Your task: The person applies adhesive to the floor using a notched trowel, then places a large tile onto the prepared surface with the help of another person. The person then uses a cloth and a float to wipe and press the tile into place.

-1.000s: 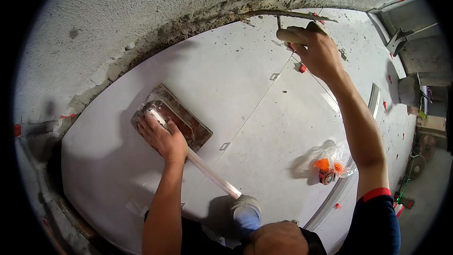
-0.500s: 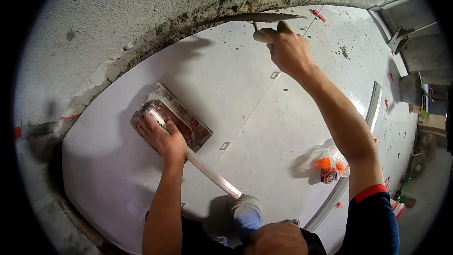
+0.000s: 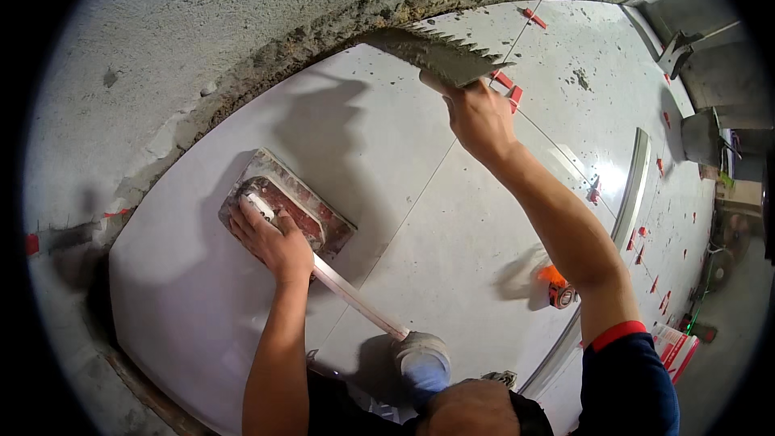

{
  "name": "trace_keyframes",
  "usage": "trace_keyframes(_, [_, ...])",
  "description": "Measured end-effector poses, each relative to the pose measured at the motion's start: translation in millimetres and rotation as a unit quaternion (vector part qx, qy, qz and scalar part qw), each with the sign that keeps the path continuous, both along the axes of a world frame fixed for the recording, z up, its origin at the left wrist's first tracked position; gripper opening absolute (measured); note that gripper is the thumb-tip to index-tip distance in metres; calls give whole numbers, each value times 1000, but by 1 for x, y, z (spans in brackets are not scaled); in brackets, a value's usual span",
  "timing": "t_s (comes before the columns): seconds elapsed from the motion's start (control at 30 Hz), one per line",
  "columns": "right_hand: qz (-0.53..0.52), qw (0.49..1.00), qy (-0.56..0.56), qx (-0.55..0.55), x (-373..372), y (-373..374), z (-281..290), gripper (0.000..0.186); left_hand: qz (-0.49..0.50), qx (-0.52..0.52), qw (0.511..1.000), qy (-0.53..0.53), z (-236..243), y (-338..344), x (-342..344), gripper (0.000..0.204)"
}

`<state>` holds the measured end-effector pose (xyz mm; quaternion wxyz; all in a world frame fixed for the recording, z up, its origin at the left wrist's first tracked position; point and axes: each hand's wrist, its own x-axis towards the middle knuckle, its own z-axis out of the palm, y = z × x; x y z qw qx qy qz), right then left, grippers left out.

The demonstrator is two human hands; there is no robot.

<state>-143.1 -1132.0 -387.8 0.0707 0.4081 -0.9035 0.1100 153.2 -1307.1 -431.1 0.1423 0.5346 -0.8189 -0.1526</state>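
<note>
My right hand [image 3: 482,117] is closed round the handle of a notched trowel [image 3: 436,56]. Grey mortar coats its blade, whose teeth point up and away beside the rough foot of the wall. My left hand [image 3: 274,238], at the left, wraps round the white grip of a rectangular float-like tool [image 3: 323,218], stained red-brown and grey. This tool rests on the pale floor tiles [image 3: 404,274]. From under my left hand a narrow whitish strip [image 3: 359,299] runs to my shoe [image 3: 424,355]; whether it belongs to the tool I cannot tell.
The rough cement wall [image 3: 202,24] curves along the far side. Red wedges [image 3: 514,97] sit along the tile joints. An orange-and-black tape measure [image 3: 563,295] lies near my right forearm, beside a long metal straightedge [image 3: 634,186]. A bucket [image 3: 701,145] stands at the right.
The trowel has swung from edge-on at the wall to showing its coated face and teeth. My right hand has come slightly nearer. Small pale clips on the joint no longer show.
</note>
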Motion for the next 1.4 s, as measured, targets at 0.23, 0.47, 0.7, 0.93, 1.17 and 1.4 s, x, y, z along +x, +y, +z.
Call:
trace_keyframes(0.23, [-98,924,-262,-262,60,63,35,44,0,11,1000,-3,9,3,-3,67])
trace_keyframes(0.47, [-189,783,-555,-208,34,84,72,33,-9,-1,1000,7,-1,0,1,68])
trace_keyframes(0.7, [-220,746,-615,-128,36,77,81,39,0,0,1000,0,6,2,-2,68])
trace_keyframes(0.93, [-160,785,-585,-126,-16,-23,67,35,-11,5,1000,6,1,-1,-3,68])
trace_keyframes(1.17, [-165,768,-593,-173,29,51,63,40,-27,0,1000,14,7,0,0,66])
trace_keyframes(1.4, [-404,647,-478,-435,45,202,33,32,-23,-1,1000,20,-2,-5,4,69])
